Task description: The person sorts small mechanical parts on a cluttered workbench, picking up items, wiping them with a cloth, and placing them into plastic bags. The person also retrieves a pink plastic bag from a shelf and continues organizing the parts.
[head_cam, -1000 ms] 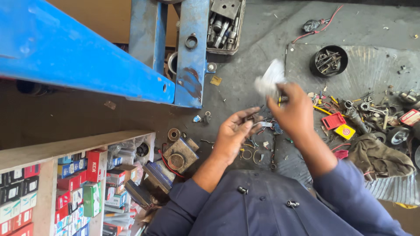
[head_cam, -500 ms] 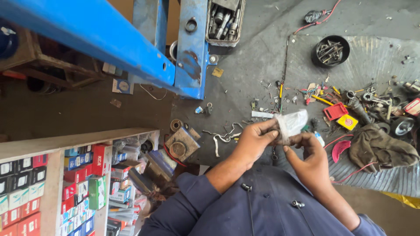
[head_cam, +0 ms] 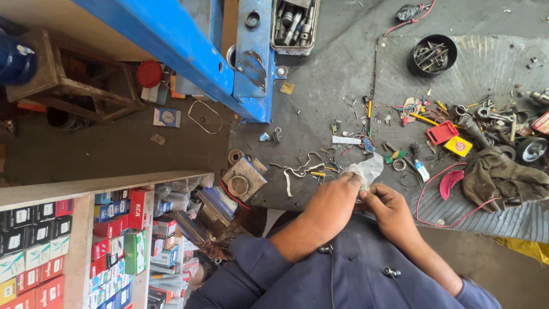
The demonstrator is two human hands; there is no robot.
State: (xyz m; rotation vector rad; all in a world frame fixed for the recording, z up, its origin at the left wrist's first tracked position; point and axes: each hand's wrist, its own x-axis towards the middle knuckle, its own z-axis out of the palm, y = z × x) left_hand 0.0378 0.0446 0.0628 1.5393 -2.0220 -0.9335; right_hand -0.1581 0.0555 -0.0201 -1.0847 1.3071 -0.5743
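Note:
My left hand (head_cam: 331,200) and my right hand (head_cam: 388,207) meet close to my body, both gripping a small crumpled clear plastic bag (head_cam: 367,168) that sticks up between the fingers. What is inside the bag is hidden. Both arms wear dark blue sleeves. Just beyond the hands lie scattered wires, screws and small metal parts on the grey floor mat (head_cam: 337,86).
A blue metal frame (head_cam: 189,46) runs across the top left. A metal box of tools (head_cam: 294,23) and a round black bowl of bolts (head_cam: 434,54) stand farther off. A brown rag (head_cam: 503,177), red and yellow cards and shelves of small boxes (head_cam: 68,240) surround me.
Both hands have drawn down and back toward my body with the plastic bag. The camera has tilted, showing more of the wooden stool and the floor on the left.

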